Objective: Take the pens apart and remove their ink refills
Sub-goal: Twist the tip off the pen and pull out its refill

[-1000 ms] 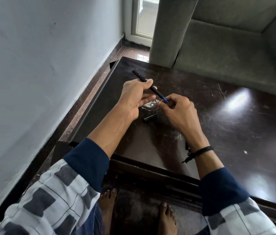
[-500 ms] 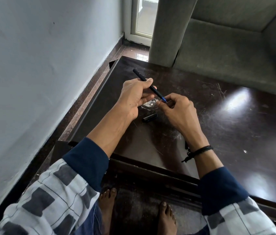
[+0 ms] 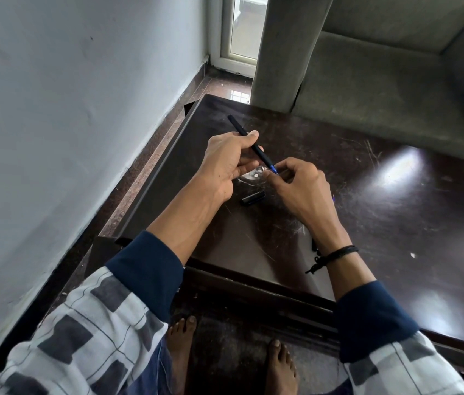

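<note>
little changes: our left hand (image 3: 225, 163) still grips the black pen (image 3: 249, 139), our right hand (image 3: 302, 189) still pinches its blue tip (image 3: 274, 169); the refill seems not yet out.

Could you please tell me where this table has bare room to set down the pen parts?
The dark wooden table is largely bare right of the right hand, out to the grey sofa, and at its near edge between the forearms. It is crowded between the left hand and right hand, around the short black cap and slim black pen.
</note>
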Motion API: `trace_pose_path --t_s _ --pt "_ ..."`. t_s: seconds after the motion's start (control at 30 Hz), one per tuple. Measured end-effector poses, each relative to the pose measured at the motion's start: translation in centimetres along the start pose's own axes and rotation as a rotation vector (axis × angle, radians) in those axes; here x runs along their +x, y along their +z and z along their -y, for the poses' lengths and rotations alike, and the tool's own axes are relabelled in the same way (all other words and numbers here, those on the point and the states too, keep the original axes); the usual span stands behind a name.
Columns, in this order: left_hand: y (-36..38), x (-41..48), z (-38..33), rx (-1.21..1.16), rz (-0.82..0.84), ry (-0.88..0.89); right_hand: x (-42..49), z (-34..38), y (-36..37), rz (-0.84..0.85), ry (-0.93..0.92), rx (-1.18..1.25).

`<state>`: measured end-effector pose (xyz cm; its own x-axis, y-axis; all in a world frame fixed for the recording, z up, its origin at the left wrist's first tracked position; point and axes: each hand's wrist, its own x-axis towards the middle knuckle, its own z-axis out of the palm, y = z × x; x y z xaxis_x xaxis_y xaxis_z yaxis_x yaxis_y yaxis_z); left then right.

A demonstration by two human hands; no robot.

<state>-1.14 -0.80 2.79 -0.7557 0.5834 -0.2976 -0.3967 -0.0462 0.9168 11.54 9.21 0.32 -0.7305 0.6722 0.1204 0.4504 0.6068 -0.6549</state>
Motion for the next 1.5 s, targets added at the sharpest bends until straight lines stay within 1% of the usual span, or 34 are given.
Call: trace_pose_path --t_s 0.33,0.57,0.73,0.87,0.93,1.03,1.1,1.17,1.27,1.33,1.43,1.5 --pt "-0.1 0.0 0.2 0.013 0.0 -0.003 0.0 0.0 0.0 -0.013 0.002 -0.001" --pt "0.0 0.0 0.3 -0.016 0.04 -0.004 -0.1 0.3 -0.2 -0.028 0.0 0.039" --pt "0.2 -0.1 0.3 -0.052 0.077 -0.022 -0.3 0.6 -0.4 -0.032 -0.044 0.061" --pt "0.2 0.0 0.3 -0.076 0.049 -0.015 -0.3 0.8 -0.5 -0.077 -0.077 0.073" --pt "0.1 0.0 0.3 -0.078 0.041 -0.012 -0.3 0.8 -0.5 -0.097 -0.088 0.062" --pt "0.1 0.1 0.3 -0.059 0.041 -0.016 -0.4 0.8 -0.3 -0.106 -0.081 -0.018" --pt "0.1 0.2 0.4 -0.043 0.049 -0.018 -0.5 0.9 -0.3 -0.092 -0.066 -0.053" --pt "0.2 0.2 0.5 -0.038 0.057 -0.021 -0.3 0.8 -0.5 -0.056 -0.033 -0.031" --pt "0.2 0.3 0.6 -0.036 0.055 -0.013 0.1 0.4 -1.1 0.042 0.018 -0.015" --pt "0.2 0.4 0.6 -0.062 0.035 -0.004 0.3 -0.1 -1.8 0.077 0.064 -0.028" --pt "-0.1 0.7 0.5 -0.113 -0.027 0.001 0.4 -0.9 -2.7 0.079 0.09 -0.059" --pt "-0.2 0.8 0.4 -0.129 -0.062 0.003 0.3 -0.7 -2.4 0.162 0.052 -0.121"
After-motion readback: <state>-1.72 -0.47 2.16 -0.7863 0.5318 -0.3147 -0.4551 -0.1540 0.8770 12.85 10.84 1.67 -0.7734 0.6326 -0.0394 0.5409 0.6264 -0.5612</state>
